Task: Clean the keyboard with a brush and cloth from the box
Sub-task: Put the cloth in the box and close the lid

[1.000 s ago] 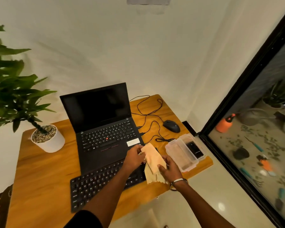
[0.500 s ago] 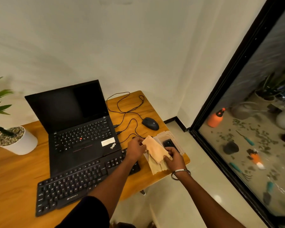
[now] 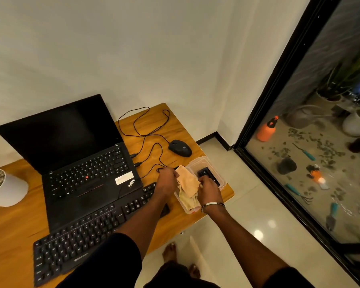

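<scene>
Both hands hold the cloth (image 3: pixel 188 183) over the box (image 3: pixel 220 179) at the desk's (image 3: pixel 175 221) right edge: left hand (image 3: pixel 166 179) pinching its far end, right hand (image 3: pixel 207 189) gripping the side. I'd lift it clear without dragging the box, then wipe the keyboard (image 3: pixel 87 235).

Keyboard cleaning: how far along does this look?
Done, judging by what lies here: the clear box sits open at the table's right edge. In hand: both the left hand and right hand hold the cloth over the box. Left: a dark item, possibly the brush, lies in the box; nothing touches the keyboard, so its state is unclear.
</scene>
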